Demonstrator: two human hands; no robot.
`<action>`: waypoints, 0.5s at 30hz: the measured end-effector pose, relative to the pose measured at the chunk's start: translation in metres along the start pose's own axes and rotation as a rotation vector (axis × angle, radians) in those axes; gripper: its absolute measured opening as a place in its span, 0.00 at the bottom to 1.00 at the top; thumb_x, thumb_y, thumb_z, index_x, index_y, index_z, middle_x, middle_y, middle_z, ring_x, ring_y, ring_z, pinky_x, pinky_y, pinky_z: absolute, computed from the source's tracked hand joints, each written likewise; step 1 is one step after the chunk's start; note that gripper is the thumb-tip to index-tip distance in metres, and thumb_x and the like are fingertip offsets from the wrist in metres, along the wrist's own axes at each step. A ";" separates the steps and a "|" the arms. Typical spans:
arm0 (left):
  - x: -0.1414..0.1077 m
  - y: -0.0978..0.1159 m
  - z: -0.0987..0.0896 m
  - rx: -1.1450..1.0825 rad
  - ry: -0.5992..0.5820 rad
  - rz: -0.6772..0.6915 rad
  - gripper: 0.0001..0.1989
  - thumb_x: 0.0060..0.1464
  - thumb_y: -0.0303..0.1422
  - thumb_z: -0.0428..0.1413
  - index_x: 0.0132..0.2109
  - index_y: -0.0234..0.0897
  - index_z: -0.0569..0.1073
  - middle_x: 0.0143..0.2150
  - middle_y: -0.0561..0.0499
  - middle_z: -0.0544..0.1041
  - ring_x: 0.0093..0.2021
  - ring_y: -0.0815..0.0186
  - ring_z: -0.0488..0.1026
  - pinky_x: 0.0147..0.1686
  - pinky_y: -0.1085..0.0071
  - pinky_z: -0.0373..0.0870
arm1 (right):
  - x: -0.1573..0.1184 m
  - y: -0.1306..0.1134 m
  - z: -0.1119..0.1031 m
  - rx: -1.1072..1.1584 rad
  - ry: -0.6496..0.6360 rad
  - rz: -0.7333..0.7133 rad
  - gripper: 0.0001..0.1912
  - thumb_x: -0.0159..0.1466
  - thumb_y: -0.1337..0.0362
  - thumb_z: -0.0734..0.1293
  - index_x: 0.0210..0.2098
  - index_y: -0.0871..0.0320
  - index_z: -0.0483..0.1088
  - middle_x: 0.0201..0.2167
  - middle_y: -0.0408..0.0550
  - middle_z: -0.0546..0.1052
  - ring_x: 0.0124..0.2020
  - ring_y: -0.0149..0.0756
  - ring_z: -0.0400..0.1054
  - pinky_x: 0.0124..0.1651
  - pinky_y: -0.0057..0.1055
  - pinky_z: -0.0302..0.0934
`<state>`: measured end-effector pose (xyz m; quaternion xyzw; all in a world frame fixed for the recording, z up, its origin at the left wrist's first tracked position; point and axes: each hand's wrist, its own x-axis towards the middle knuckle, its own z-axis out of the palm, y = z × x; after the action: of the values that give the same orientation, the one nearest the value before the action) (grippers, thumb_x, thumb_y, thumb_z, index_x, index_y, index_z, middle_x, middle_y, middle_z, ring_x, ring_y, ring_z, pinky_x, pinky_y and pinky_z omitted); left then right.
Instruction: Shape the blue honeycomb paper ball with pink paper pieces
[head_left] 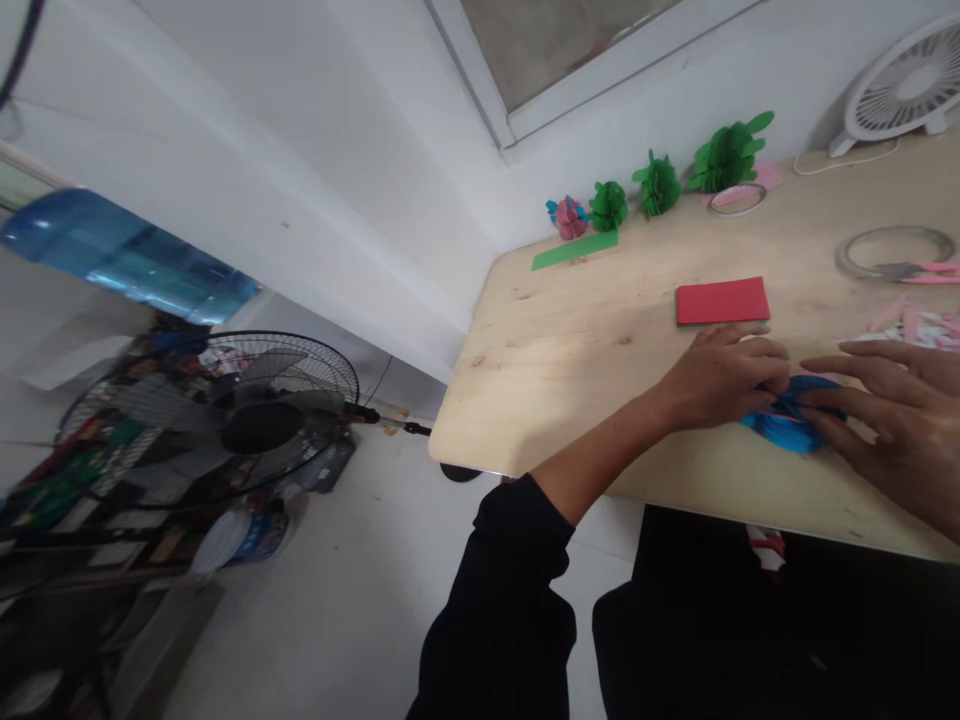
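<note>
I press a folded blue paper piece [784, 425] against the pale wooden worktop [600, 340], my left hand [724, 375] and right hand [900, 420] clamped together on it. It lies near the front edge, long axis left-right; firm, even fingertip pressure should keep creases sharp.

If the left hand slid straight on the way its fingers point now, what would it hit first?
The left hand points right across the table, fingertips already on the blue folded paper. Going on, it would first meet the right hand, whose fingers rest on the same paper, probably almost at once; depth between them is unclear.
</note>
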<state>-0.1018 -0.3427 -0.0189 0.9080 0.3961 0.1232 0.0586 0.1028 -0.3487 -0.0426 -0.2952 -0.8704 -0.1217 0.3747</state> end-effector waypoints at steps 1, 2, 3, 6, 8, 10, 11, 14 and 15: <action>0.000 0.000 0.000 0.001 0.001 0.002 0.06 0.57 0.30 0.56 0.39 0.40 0.78 0.57 0.51 0.74 0.66 0.54 0.60 0.60 0.57 0.62 | 0.001 -0.001 -0.001 -0.007 -0.003 0.003 0.05 0.65 0.64 0.64 0.36 0.57 0.73 0.41 0.53 0.77 0.49 0.52 0.70 0.44 0.46 0.59; 0.000 0.000 0.001 0.002 0.001 0.004 0.06 0.57 0.30 0.56 0.39 0.40 0.78 0.57 0.51 0.74 0.66 0.54 0.60 0.60 0.57 0.62 | 0.002 -0.002 -0.002 -0.011 -0.006 -0.005 0.06 0.66 0.65 0.64 0.37 0.58 0.73 0.41 0.53 0.77 0.49 0.51 0.70 0.44 0.46 0.58; 0.000 0.000 0.001 0.004 0.001 0.005 0.06 0.57 0.30 0.56 0.39 0.40 0.78 0.57 0.51 0.74 0.66 0.54 0.60 0.60 0.57 0.61 | 0.003 -0.002 -0.002 -0.015 -0.005 -0.023 0.06 0.66 0.65 0.63 0.36 0.58 0.73 0.40 0.54 0.77 0.48 0.50 0.70 0.44 0.46 0.58; 0.000 0.000 0.001 0.021 -0.008 0.009 0.06 0.57 0.30 0.56 0.40 0.41 0.78 0.57 0.52 0.74 0.66 0.55 0.60 0.61 0.57 0.61 | 0.004 0.001 -0.002 -0.026 0.006 -0.062 0.06 0.65 0.66 0.64 0.33 0.59 0.72 0.38 0.54 0.77 0.46 0.50 0.71 0.42 0.45 0.58; 0.001 0.001 0.000 0.042 -0.021 0.017 0.06 0.56 0.31 0.57 0.41 0.41 0.78 0.57 0.52 0.74 0.66 0.54 0.60 0.60 0.56 0.62 | 0.004 0.003 0.000 -0.027 0.011 -0.076 0.07 0.65 0.66 0.64 0.31 0.58 0.71 0.37 0.53 0.77 0.45 0.49 0.71 0.41 0.44 0.59; 0.001 0.002 -0.002 0.068 -0.028 0.023 0.06 0.56 0.31 0.58 0.41 0.42 0.78 0.57 0.52 0.74 0.66 0.53 0.59 0.59 0.55 0.63 | 0.003 0.004 0.001 -0.027 0.008 -0.074 0.08 0.66 0.65 0.63 0.31 0.58 0.72 0.37 0.54 0.77 0.45 0.49 0.71 0.41 0.44 0.59; 0.002 0.002 -0.002 0.081 -0.026 0.023 0.06 0.56 0.31 0.57 0.41 0.42 0.78 0.57 0.52 0.74 0.66 0.53 0.59 0.59 0.54 0.62 | 0.003 0.004 0.001 -0.028 0.006 -0.075 0.09 0.66 0.65 0.62 0.32 0.58 0.72 0.38 0.54 0.77 0.45 0.50 0.71 0.40 0.45 0.58; 0.003 0.004 -0.002 0.108 -0.008 0.038 0.06 0.57 0.31 0.57 0.39 0.43 0.78 0.58 0.53 0.74 0.66 0.53 0.60 0.61 0.53 0.60 | 0.004 0.001 -0.001 -0.024 -0.018 -0.056 0.10 0.67 0.63 0.61 0.33 0.58 0.72 0.39 0.55 0.77 0.45 0.50 0.70 0.40 0.46 0.58; 0.003 0.004 -0.002 0.116 -0.002 0.042 0.06 0.57 0.31 0.56 0.39 0.42 0.78 0.58 0.53 0.74 0.66 0.53 0.61 0.61 0.53 0.60 | 0.005 0.000 -0.002 -0.020 -0.034 -0.038 0.11 0.67 0.62 0.61 0.33 0.58 0.72 0.40 0.55 0.77 0.46 0.50 0.70 0.41 0.46 0.58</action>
<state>-0.0978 -0.3430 -0.0155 0.9180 0.3836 0.1004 0.0036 0.1016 -0.3471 -0.0376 -0.2843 -0.8810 -0.1325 0.3543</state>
